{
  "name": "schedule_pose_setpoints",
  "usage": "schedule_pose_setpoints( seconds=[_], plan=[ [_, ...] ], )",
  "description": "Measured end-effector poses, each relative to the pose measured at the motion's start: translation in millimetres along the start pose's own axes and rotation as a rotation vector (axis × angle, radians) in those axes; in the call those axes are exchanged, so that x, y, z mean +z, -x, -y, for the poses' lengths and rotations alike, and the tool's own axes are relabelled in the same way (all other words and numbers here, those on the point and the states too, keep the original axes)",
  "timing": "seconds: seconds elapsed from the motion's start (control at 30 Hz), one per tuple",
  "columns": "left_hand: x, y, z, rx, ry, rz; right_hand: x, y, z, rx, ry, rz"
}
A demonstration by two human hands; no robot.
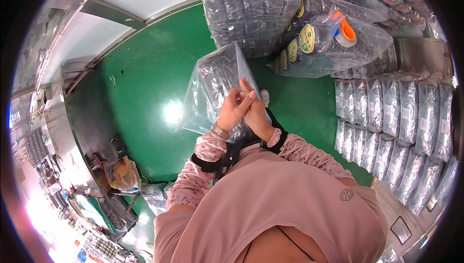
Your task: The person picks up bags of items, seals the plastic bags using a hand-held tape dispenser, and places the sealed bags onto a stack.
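My left hand [231, 110], with a metal band on its wrist, has its fingers curled and its thumb laid against my right hand. My right hand [256, 112] stretches its fingers forward, pressed to the left one. Whether something small is pinched between them is hidden. Beneath both hands is a large clear plastic bag [217, 69] with dark packs inside. Its loose film [194, 107] flares out to the left. Ahead and to the right, an orange tape dispenser [345, 31] with a roll of clear tape rests on another filled plastic bag [326, 60].
Big clear bags of dark packs [250, 13] stand on the green floor [152, 56] ahead. On the right, silvery packs [391, 107] are stacked in rows beside a metal container [422, 56]. A metal-framed table [69, 125] runs along the left. A shoe [265, 98] shows beside the bag.
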State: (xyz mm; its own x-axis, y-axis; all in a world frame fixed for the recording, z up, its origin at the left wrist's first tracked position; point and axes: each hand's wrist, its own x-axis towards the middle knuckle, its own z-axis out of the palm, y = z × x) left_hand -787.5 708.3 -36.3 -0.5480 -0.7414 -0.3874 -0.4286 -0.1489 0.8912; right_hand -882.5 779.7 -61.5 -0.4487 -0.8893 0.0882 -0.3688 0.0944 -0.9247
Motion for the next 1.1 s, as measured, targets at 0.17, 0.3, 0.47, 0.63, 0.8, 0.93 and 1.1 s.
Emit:
schedule_pose_setpoints(
  seconds=[0.17, 0.3, 0.47, 0.63, 0.8, 0.93, 1.1],
  plan=[
    [7, -6, -7, 0.022, 0.291, 0.043, -27, 16, -13, -0.111, 0.358, -0.071],
    [20, -16, 1, 0.192, 0.258, 0.085, -41, 108, -128, 0.254, 0.736, 0.568],
    [-27, 5, 51, 0.103, 0.219, -0.017, -50, 139, -130, 0.030, 0.879, 0.503],
    [-60, 15, 163, -0.110, 0.050, -0.159, -46, 160, -137, -0.085, 0.954, 0.635],
    [-34, -18, 271, -0.075, -0.580, -0.388, -33, 152, -137, -0.325, 0.887, 0.697],
    [-20, -18, 258, -0.291, -0.551, -0.366, -35, 96, -109, -0.213, 0.922, 0.938],
    [-17, -17, 248, -0.278, -0.418, -0.443, 35, -8, -38, -0.613, 0.853, 0.544]
  ],
)
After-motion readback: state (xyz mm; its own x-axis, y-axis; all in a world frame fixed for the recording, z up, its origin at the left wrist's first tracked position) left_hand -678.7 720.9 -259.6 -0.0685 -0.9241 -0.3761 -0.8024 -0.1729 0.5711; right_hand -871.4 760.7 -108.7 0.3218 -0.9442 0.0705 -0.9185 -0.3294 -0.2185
